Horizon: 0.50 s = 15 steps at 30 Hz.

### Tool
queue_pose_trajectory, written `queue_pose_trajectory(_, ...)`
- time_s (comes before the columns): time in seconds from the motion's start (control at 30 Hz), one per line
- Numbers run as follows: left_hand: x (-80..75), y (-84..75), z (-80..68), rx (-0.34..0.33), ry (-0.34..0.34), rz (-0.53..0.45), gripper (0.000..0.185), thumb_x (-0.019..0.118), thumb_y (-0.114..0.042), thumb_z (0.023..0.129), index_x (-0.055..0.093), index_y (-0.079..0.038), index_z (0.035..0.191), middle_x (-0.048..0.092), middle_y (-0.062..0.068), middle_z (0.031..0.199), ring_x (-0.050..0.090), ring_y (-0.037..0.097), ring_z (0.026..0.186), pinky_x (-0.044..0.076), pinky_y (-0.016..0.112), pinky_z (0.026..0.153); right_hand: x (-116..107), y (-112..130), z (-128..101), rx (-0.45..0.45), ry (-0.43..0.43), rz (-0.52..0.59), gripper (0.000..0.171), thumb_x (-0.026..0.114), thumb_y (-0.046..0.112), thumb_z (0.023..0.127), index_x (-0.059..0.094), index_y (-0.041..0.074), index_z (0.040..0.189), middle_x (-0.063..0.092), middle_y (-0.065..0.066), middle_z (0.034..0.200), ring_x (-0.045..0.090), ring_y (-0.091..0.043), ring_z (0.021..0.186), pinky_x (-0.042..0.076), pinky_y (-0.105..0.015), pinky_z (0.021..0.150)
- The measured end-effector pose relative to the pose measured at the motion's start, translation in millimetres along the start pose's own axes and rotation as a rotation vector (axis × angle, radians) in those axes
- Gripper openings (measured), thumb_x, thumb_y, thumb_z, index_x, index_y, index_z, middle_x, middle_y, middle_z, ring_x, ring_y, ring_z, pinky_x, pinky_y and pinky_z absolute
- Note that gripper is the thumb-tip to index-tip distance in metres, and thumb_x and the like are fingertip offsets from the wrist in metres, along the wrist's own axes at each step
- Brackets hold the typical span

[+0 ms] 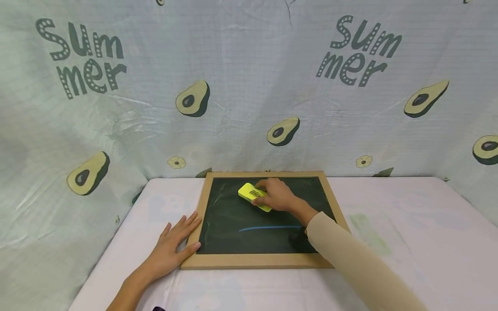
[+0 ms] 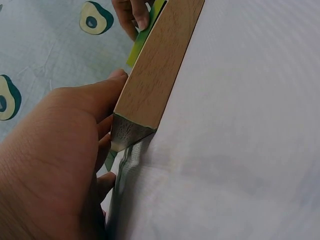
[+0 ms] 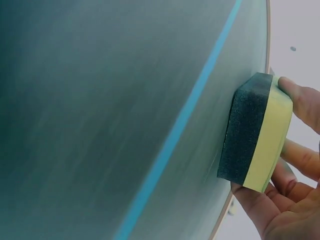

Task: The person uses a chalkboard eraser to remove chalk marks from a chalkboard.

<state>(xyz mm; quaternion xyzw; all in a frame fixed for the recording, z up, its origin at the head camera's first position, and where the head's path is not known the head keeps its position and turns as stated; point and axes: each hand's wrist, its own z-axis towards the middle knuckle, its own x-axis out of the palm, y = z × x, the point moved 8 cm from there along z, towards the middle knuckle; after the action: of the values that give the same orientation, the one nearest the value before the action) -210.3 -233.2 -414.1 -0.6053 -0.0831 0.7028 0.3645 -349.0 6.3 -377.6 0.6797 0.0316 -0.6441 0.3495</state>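
From the head view, the right hand point(image 1: 277, 195) clamps a yellow eraser point(image 1: 253, 196) on the chalkboard point(image 1: 233, 216) (1 blue line point(image 1: 270, 227) below). The left hand point(image 1: 175, 246) lies flat on the counter point(image 1: 389, 242), fingers spread against the frame. The right wrist view shows the eraser's dark pad pressed to the board.

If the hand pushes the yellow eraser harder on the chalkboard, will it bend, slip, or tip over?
The yellow eraser has a dark foam layer, so it would probably compress slightly rather than bend. It lies flat and low on the chalkboard, so tipping seems unlikely. The right hand grips its sides, so it should glide rather than slip away.
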Motion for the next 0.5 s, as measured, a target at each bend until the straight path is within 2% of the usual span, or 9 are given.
queue_pose_trajectory(0.5, 0.9, 3.1, -0.4, -0.010, -0.005, 0.031, 0.062, 0.062, -0.036, 0.092, 0.043, -0.012, 0.146, 0.030, 0.006, 0.154, 0.023, 0.041, 0.139, 0.005, 0.066, 0.105, 27, 48, 32, -0.018, 0.034, -0.003, 0.053, 0.072, 0.039, 0.085, 0.063, 0.006, 0.125, 0.065, -0.006, 0.112, 0.059, -0.017, 0.087, 0.049, -0.033, 0.073)
